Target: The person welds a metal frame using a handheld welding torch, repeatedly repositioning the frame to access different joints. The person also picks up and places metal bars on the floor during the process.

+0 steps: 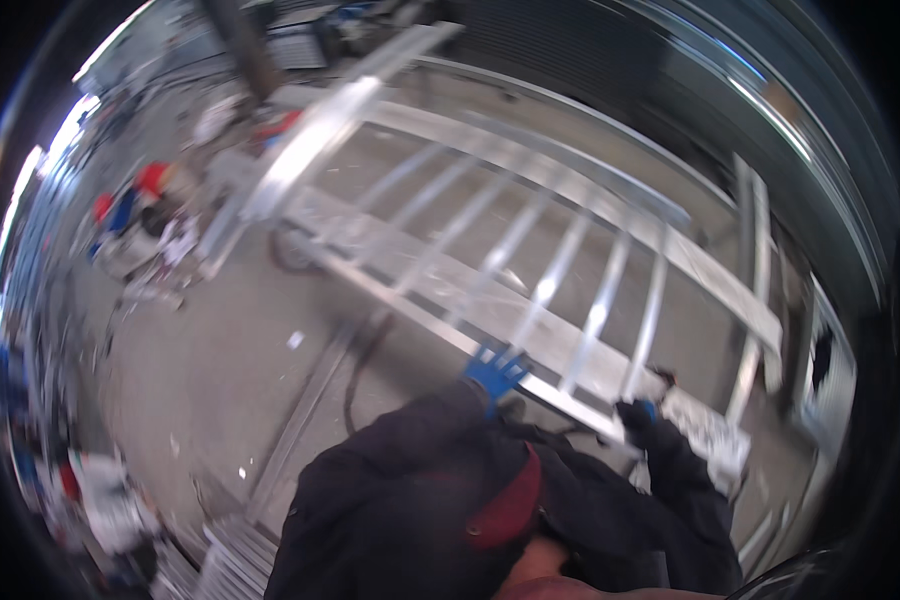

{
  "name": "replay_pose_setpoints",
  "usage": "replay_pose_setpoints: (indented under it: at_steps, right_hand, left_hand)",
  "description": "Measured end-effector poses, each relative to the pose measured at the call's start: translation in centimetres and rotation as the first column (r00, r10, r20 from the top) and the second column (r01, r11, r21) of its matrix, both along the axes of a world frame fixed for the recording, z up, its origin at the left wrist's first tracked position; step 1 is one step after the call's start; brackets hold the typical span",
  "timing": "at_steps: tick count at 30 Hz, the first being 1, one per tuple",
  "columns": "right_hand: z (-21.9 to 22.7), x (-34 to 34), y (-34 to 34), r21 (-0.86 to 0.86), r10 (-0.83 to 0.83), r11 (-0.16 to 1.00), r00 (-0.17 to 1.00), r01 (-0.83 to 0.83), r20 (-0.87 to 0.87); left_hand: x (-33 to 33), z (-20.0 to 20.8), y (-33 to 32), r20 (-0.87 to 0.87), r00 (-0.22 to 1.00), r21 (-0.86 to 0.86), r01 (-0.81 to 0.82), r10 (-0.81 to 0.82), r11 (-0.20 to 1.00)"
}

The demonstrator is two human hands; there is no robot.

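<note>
At the metal frame [430, 319] — both gloved hands [495, 374]; any lettering blurred.

Frame [546, 290]: silvery metal, kinda ladder-shaped, a bit blurry tbh
Rungs [596, 315]: slim, shiny, spaced out in a row between long rails [430, 319]
Pose: lying flat-ish across two wide beams [720, 285]

1. Your strongest light comes in along the left edge, burning out to white.
2. You get glare on the far-left metal beam [315, 150] and bright streaks on the rungs [547, 286].
3. Motion blur smears your left hand [496, 372] and the clutter [154, 182] at left.
4. Your dark jacket [390, 490] shows little detail.
5. Straight lines bend toward the black rim.
</note>
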State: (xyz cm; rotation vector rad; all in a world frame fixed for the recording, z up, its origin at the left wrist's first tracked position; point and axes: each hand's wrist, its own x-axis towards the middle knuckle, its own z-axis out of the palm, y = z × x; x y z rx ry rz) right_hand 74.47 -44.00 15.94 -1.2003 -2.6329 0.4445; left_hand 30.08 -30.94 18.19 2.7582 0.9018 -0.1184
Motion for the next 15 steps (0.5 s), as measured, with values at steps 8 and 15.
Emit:
replay_pose_setpoints:
  at_steps: [8, 15]
  right_hand:
    - [7.8, 1.2, 3.0, -0.843, -0.731, 0.527, 0.561, 0.104, -0.388]
    - [23.2, -3.6, 6.2, -0.694, -0.724, 0.634, 0.054, -0.341, -0.688]
  left_hand:
    - [1.6, 10.1, 3.4, 0.234, 0.966, 0.250, 0.050, -0.110, 0.967]
    - [3.2, 16.6, 6.2, 0.372, 0.927, 0.141, -0.104, 0.045, 0.985]
